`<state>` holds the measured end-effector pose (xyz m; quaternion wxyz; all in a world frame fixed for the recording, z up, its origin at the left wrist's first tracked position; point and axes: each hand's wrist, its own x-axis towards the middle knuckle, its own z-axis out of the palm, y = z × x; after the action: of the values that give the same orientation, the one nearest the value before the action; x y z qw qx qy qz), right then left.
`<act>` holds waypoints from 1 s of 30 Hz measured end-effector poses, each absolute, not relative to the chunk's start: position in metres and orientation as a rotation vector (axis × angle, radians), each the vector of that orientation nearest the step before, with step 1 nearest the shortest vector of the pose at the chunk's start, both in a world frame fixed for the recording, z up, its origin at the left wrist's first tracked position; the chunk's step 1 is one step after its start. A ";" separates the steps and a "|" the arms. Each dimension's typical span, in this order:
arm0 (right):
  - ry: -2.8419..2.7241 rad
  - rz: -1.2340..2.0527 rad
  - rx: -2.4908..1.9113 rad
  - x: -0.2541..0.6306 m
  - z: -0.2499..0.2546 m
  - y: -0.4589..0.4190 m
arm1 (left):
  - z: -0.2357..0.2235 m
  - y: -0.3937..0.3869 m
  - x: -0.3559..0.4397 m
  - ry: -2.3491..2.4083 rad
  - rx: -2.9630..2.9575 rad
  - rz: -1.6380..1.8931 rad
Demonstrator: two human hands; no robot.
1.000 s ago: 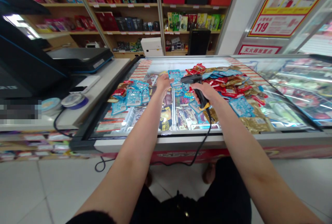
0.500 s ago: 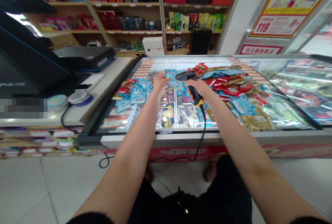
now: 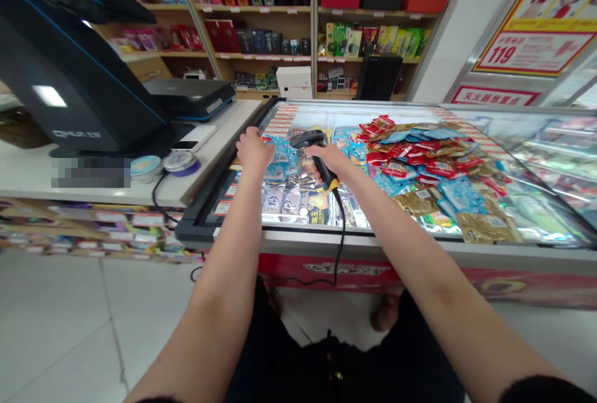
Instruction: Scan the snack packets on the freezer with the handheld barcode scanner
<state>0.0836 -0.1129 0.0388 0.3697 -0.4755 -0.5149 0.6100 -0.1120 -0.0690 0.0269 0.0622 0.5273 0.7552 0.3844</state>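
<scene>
My right hand [image 3: 330, 163] is wrapped around the grip of a black handheld barcode scanner [image 3: 321, 155] with a yellow-tipped handle. The scanner's head points left, and its cable hangs down over the freezer's front edge. At the left, my left hand [image 3: 254, 151] is palm down on or just above a pile of small blue snack packets [image 3: 283, 163]. Its fingers and thumb are spread, though the fingertips are partly hidden. To the right of the scanner spreads a bigger heap of red, blue and gold snack packets [image 3: 424, 148].
The packets lie on the glass top of a chest freezer [image 3: 396, 236], with frozen goods beneath. On the left counter [image 3: 236, 118] are a black checkout scale [image 3: 186, 95], a white phone-like device [image 3: 193, 138] and two round tubs [image 3: 181, 163]. Stocked shelves [image 3: 261, 8] stand behind.
My left hand has moved left from in front of the scanner, where it held a blue packet, to the left pile. The scanner has shifted slightly left. The view has turned left.
</scene>
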 end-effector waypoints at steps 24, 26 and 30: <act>-0.921 1.081 -1.355 0.270 0.050 -0.138 | 0.030 -0.034 0.109 1.672 2.066 0.869; -0.906 1.044 -1.359 0.278 0.047 -0.139 | 0.027 -0.030 0.130 1.705 2.052 0.861; -0.908 1.024 -1.380 0.282 0.040 -0.138 | 0.023 -0.025 0.156 1.745 2.022 0.788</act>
<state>0.2816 -0.1383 0.0403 0.5637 -0.5865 -0.3858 0.4352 0.1557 -0.0248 0.0232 0.1777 0.7146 0.6166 0.2784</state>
